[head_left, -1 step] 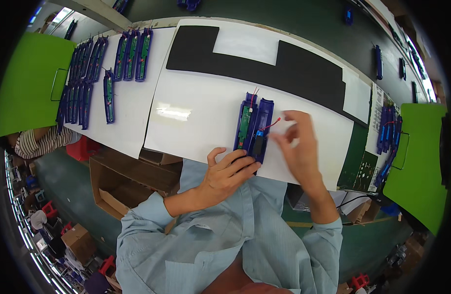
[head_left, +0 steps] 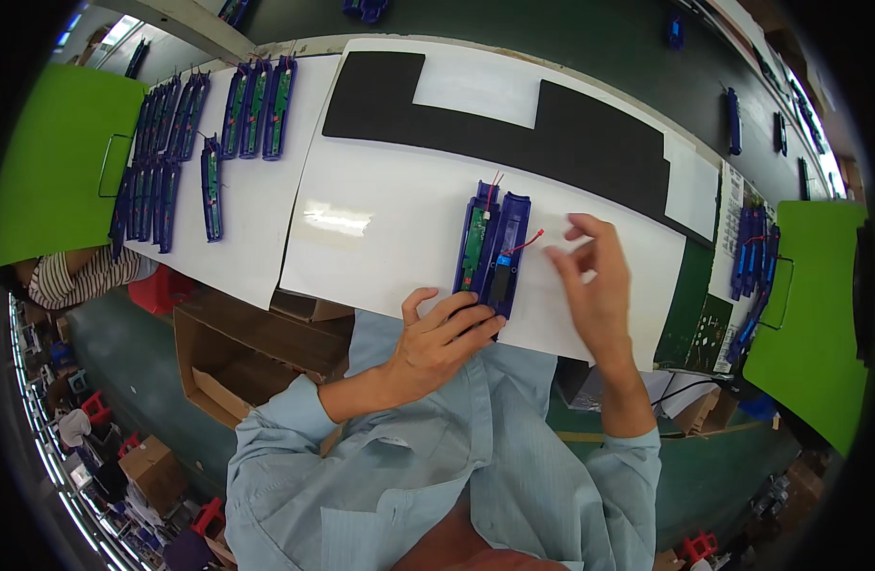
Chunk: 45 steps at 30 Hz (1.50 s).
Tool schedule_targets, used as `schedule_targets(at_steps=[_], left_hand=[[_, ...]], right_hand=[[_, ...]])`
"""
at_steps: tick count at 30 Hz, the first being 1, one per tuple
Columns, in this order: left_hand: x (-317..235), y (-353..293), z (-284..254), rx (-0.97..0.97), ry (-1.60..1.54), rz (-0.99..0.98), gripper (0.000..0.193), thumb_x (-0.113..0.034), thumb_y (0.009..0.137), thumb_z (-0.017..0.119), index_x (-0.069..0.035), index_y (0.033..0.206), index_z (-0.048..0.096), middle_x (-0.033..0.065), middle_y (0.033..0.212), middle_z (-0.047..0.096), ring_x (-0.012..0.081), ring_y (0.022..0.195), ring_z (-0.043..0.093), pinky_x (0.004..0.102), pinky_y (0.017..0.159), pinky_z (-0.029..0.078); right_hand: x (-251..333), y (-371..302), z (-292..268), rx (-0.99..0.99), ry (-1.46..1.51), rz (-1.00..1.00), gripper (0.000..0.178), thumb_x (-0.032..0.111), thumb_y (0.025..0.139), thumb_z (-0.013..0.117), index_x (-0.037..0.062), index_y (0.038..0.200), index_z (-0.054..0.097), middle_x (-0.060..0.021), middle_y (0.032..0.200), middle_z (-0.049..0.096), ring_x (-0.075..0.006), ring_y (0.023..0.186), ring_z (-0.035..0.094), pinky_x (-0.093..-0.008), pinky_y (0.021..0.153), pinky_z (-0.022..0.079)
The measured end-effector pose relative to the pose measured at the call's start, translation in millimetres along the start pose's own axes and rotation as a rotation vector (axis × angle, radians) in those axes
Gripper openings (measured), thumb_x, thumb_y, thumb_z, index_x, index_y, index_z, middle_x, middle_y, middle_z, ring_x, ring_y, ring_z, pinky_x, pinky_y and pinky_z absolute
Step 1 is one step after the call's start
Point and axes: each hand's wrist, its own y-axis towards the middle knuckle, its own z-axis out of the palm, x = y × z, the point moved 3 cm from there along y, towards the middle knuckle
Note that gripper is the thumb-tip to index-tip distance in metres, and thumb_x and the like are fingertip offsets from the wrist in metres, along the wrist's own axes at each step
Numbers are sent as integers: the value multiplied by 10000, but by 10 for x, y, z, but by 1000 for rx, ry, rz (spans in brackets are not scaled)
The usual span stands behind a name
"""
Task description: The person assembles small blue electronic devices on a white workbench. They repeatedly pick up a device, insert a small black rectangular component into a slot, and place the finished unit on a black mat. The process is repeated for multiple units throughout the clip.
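Two long dark-blue plastic housing halves lie side by side on the white board. The left housing half (head_left: pixel 463 274) carries a green circuit board (head_left: pixel 474 238) with thin wires at its far end. In the right housing half (head_left: pixel 516 217) sits a black-and-blue block (head_left: pixel 501 276); a red wire with a small red connector (head_left: pixel 540 232) sticks out from it to the right. My left hand (head_left: pixel 442 335) grips the near ends of both halves, its fingers laid over them. My right hand (head_left: pixel 597 285) hovers right of the connector, fingers bent and apart, holding nothing.
A black mat (head_left: pixel 494 133) with cut-outs lies across the back of the board. Several housings with circuit boards (head_left: pixel 256 109) stand in rows at left; more blue housings (head_left: pixel 749 257) are at right. Green panels (head_left: pixel 61 162) flank both sides. A co-worker's striped sleeve (head_left: pixel 80 276) shows at left.
My right hand has moved a little to the right, away from the red connector. The left hand and the housing halves stay where they were.
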Motion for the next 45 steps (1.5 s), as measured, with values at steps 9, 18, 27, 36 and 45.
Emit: schedule_targets(at_steps=[9, 18, 27, 36, 45], left_hand=[[7, 41, -36, 42, -2, 34, 353, -186, 871, 837, -170, 1219, 783, -42, 1221, 732, 181, 1255, 627, 492, 1167, 253], [116, 387, -342, -109, -30, -7, 369, -114, 861, 829, -172, 1221, 778, 11, 1255, 700, 196, 1209, 627, 497, 1136, 283], [371, 832, -260, -215, -20, -27, 213, -102, 849, 844, -128, 1038, 751, 30, 1212, 675, 258, 1167, 552, 457, 1037, 334], [176, 387, -277, -184, 14, -264, 351, -132, 852, 851, -110, 1184, 742, 31, 1220, 619, 274, 1171, 509, 463, 1032, 323], [244, 312, -163, -154, 82, -167, 204, -81, 861, 786, -61, 1049, 708, 60, 1131, 623, 267, 1117, 564, 459, 1005, 384]], right_hand=[[-172, 87, 235, 142, 257, 219, 131, 90, 981, 782, 15, 1081, 740, -16, 866, 693, -53, 633, 500, -241, 595, 432], [29, 29, 391, 124, 282, 73, 103, 42, 976, 759, 18, 1075, 741, -44, 972, 687, -85, 672, 518, -260, 626, 436], [47, -64, 456, 144, 327, 112, 89, 8, 975, 740, 20, 1063, 736, -45, 1025, 661, -139, 819, 596, -284, 753, 493], [183, -113, 512, 49, 39, -281, 137, -2, 906, 763, 39, 1033, 732, -76, 1164, 676, -276, 1080, 613, -376, 941, 500], [316, -68, 622, 236, -304, -613, 162, 70, 874, 747, 54, 1031, 707, -54, 1219, 701, -289, 1225, 614, -461, 1050, 474]])
